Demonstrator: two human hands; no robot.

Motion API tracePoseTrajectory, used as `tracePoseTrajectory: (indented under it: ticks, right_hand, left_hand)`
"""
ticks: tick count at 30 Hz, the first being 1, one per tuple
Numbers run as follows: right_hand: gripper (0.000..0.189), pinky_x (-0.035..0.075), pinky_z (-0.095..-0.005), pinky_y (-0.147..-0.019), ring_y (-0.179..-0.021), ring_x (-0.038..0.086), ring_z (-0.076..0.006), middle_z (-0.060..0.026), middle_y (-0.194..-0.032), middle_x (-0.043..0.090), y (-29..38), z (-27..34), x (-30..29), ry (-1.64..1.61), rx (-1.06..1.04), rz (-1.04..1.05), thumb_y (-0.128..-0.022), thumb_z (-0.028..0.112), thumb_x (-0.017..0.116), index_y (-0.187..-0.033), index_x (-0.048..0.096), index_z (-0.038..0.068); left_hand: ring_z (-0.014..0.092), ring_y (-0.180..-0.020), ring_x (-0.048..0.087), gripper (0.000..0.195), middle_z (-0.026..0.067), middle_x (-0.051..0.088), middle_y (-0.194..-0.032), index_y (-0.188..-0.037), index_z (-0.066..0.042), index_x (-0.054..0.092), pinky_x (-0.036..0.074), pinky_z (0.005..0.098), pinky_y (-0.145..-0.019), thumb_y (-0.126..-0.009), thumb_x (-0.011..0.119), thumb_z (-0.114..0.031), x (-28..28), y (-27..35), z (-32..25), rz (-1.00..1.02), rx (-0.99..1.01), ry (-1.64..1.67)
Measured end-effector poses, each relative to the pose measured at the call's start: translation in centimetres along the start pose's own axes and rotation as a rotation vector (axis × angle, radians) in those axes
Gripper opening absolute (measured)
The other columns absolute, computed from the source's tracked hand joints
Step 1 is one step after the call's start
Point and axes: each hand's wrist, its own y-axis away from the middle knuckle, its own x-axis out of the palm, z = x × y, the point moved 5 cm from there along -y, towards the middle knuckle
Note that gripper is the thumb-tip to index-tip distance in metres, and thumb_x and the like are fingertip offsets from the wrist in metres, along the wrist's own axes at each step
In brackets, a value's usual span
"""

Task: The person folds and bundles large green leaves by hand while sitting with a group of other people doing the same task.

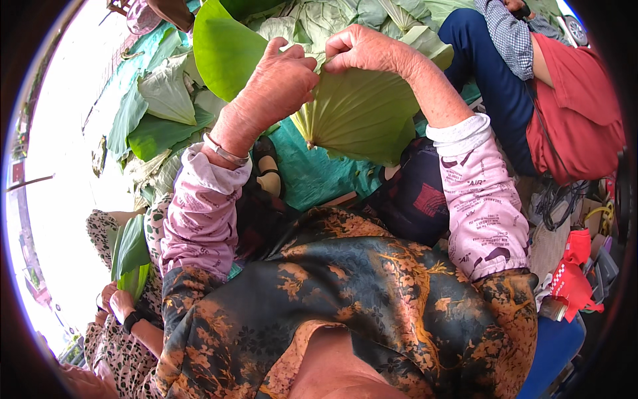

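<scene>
A large green lotus leaf [366, 112] hangs before me, folded, with its ribs meeting at a cut stem nub [310, 145] low on its left side. My right hand [368, 51] pinches its upper edge between thumb and fingers. Close by on the left, my left hand [281, 82] has its fingers curled against the leaf; the fingertips are partly hidden. Behind that hand rises a bright green leaf section [227, 50]; whether it belongs to the same leaf I cannot tell. A bracelet [226, 150] circles my left wrist.
Stacked lotus leaves [319, 22] lie beyond my hands, and more leaves [167, 95] lie to the left. Green sheeting [304, 174] covers the ground. At left, another person's hands [119, 301] hold a folded leaf [132, 254]. A person in red [578, 109] sits at right, near black cables [553, 209].
</scene>
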Motion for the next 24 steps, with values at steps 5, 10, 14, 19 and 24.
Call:
tracePoseTrajectory:
  ticks: [5,10,14,19,24]
  right_hand:
    - [0.014,0.041,-0.0234,-0.062,-0.065,0.047,-0.0049,0.0035,-0.065,0.054,0.1,-0.4,-0.5,0.003,-0.004,-0.023,-0.077,0.014,0.065,-0.077,0.059,0.002]
    - [0.016,0.042,-0.0230,-0.064,-0.066,0.049,-0.0052,0.0028,-0.066,0.056,0.1,-0.7,-0.8,-0.009,0.005,-0.028,-0.078,0.016,0.066,-0.078,0.060,0.002]
    - [0.016,0.042,-0.0233,-0.065,-0.067,0.050,-0.0055,0.0030,-0.067,0.057,0.0,-0.4,-0.9,0.032,-0.024,-0.033,-0.079,0.018,0.065,-0.079,0.061,0.002]
    - [0.016,0.041,-0.0234,-0.065,-0.067,0.049,-0.0051,0.0039,-0.067,0.056,-0.1,-1.1,-1.4,-0.007,0.008,-0.034,-0.079,0.018,0.065,-0.078,0.061,0.003]
    - [0.016,0.039,-0.0224,-0.065,-0.067,0.047,-0.0039,0.0065,-0.066,0.053,0.2,-1.3,-1.9,-0.015,0.026,-0.064,-0.079,0.018,0.066,-0.076,0.061,0.003]
  left_hand:
    - [0.017,-0.101,0.050,0.007,-0.0006,0.056,-0.085,-0.076,-0.013,0.065,0.026,0.0447,-0.103,-0.070,0.066,-0.016,-0.2,-0.1,-0.4,0.023,0.032,-0.012]
    - [0.017,-0.107,0.048,0.006,-0.0004,0.057,-0.089,-0.076,-0.013,0.064,0.023,0.0450,-0.105,-0.071,0.065,-0.016,0.2,0.1,-0.4,-0.074,0.033,-0.106]
    - [0.016,-0.110,0.046,0.009,0.0002,0.057,-0.091,-0.078,-0.012,0.064,0.021,0.0451,-0.107,-0.071,0.066,-0.015,0.7,0.1,-0.6,-0.003,0.016,-0.122]
    - [0.017,-0.107,0.049,0.011,0.0005,0.057,-0.089,-0.079,-0.012,0.063,0.021,0.0450,-0.107,-0.069,0.068,-0.015,0.3,0.0,-0.6,0.036,0.018,-0.042]
    - [0.018,-0.100,0.051,0.012,0.0003,0.056,-0.086,-0.077,-0.011,0.062,0.023,0.0445,-0.105,-0.068,0.069,-0.014,0.4,0.4,-0.6,-0.003,0.029,0.034]
